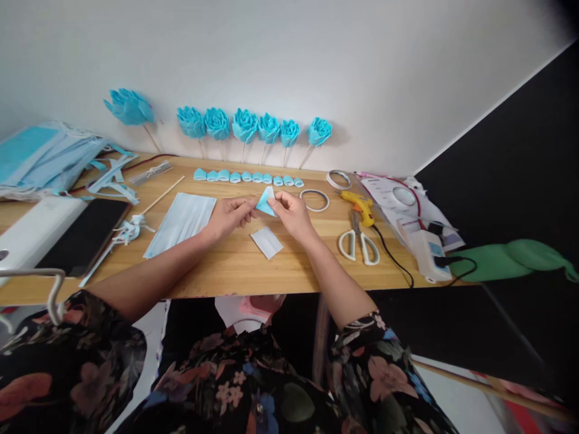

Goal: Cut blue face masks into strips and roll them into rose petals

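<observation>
A small piece of mask fabric (265, 204), blue with a white folded-over part, is held above the middle of the table. My right hand (293, 212) pinches its right side between thumb and fingers. At its left corner, my left hand (233, 215) is closed, thumb against fingertips. Just below the hands lies a white fabric rectangle (266, 242). A whole pleated face mask (183, 222) rests flat beside my left forearm. Behind the hands runs a row of several small folded blue pieces (246, 176).
Several blue fabric flowers on sticks (245, 125) lean against the wall. Tape rolls (315, 199), a yellow glue gun (360, 208), scissors (359, 241) and a white power socket (429, 256) stand right. Stacked masks (49, 157), fabric strips (115, 178) and a phone (85, 235) lie left.
</observation>
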`<state>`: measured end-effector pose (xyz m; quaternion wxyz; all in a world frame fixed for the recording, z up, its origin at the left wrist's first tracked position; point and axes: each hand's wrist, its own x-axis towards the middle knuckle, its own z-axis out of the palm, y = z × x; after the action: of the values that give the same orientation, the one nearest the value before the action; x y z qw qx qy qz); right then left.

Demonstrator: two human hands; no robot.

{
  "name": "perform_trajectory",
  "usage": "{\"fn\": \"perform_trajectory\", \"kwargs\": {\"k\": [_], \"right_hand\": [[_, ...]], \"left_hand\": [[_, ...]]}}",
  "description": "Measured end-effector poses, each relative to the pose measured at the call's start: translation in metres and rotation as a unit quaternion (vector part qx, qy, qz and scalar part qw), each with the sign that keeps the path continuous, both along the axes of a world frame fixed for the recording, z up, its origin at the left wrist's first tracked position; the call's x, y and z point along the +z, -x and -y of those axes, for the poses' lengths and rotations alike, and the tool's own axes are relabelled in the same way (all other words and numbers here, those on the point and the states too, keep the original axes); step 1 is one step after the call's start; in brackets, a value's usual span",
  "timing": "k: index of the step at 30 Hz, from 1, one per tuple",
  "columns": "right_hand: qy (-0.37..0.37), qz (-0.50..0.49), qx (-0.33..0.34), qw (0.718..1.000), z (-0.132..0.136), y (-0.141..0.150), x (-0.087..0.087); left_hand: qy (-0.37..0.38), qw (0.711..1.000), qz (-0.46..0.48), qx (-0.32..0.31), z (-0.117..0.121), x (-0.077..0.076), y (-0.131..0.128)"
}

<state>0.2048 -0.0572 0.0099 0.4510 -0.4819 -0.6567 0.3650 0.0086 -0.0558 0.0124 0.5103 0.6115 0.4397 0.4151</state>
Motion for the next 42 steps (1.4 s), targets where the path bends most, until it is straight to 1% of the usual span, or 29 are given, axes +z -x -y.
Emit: {"fn": "perform_trajectory", "kwargs": {"k": [8,14,17,22,24,29,33,36,38,42], "right_hand": [[0.01,-0.035,0.029,0.999,0.0017,0.0034,0.0002],[0.035,-0.057,0.041,0.997,0.0022,0.0042,0.0004],[0.034,-0.052,0.042,0.997,0.0019,0.0045,-0.0009],[0.011,-0.027,0.038,0.999,0.001,0.0049,-0.0025],[0.009,-0.028,0.042,0.999,0.0011,0.0049,-0.0023],[0.018,-0.027,0.041,0.999,0.0023,0.0061,-0.0016],[0.015,-0.037,0.046,0.998,0.0004,0.0056,-0.0043],[0.009,-0.068,0.042,0.997,-0.0017,0.0036,-0.0059],[0.016,-0.085,0.046,0.995,-0.0019,0.003,-0.0055],[0.035,-0.075,0.06,0.995,0.0005,0.0046,-0.0026]], "left_hand": [[0.011,1.0,-0.011,0.011,-0.0006,-0.0035,-0.0015],[0.01,1.0,-0.017,0.017,-0.0005,-0.0022,-0.002],[0.006,1.0,-0.016,0.018,-0.0004,-0.0013,-0.0027],[-0.006,0.999,-0.018,0.033,-0.0003,-0.0012,-0.0035],[-0.005,0.999,-0.012,0.029,-0.0008,-0.0023,-0.0033],[-0.003,1.0,-0.001,-0.006,-0.0022,-0.0057,-0.0019],[0.006,1.0,0.004,0.003,-0.0027,-0.0038,-0.0027],[0.012,1.0,0.005,0.011,-0.0026,-0.0006,-0.0036],[0.012,1.0,0.002,0.01,-0.0026,0.0005,-0.0037],[0.0,1.0,-0.001,0.006,-0.0026,-0.001,-0.0028]]}}
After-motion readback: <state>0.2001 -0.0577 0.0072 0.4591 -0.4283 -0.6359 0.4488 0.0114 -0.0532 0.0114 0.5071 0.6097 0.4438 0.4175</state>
